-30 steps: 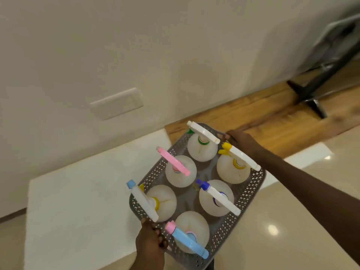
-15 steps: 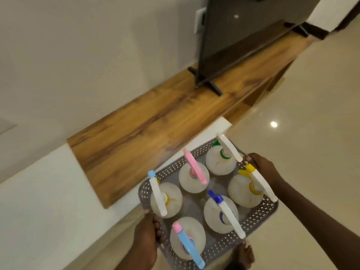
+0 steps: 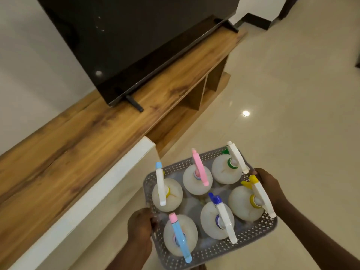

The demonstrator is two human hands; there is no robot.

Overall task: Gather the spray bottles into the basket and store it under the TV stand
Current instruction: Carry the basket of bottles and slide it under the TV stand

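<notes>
I carry a grey perforated basket (image 3: 229, 248) above the floor, held at both ends. My left hand (image 3: 139, 228) grips its near-left rim and my right hand (image 3: 269, 184) grips its far-right rim. Several white round spray bottles stand upright inside, among them one with a pink trigger head (image 3: 199, 168), one with a blue nozzle (image 3: 220, 215) and one with a yellow nozzle (image 3: 257, 193). The wooden TV stand (image 3: 97, 133) runs along the wall to my left, with open shelf compartments (image 3: 196, 98) under its top further ahead.
A large black TV (image 3: 124, 39) stands on the stand on thin black feet. A white ledge (image 3: 93, 195) juts out beside the basket at the left. Glossy cream floor tiles (image 3: 292, 104) stretch ahead and right. A dark step edge (image 3: 255, 20) lies at the far end.
The view has swung right along the stand: the TV and the open shelves now fill the top. The basket stays held in both hands and has shifted right past the white ledge.
</notes>
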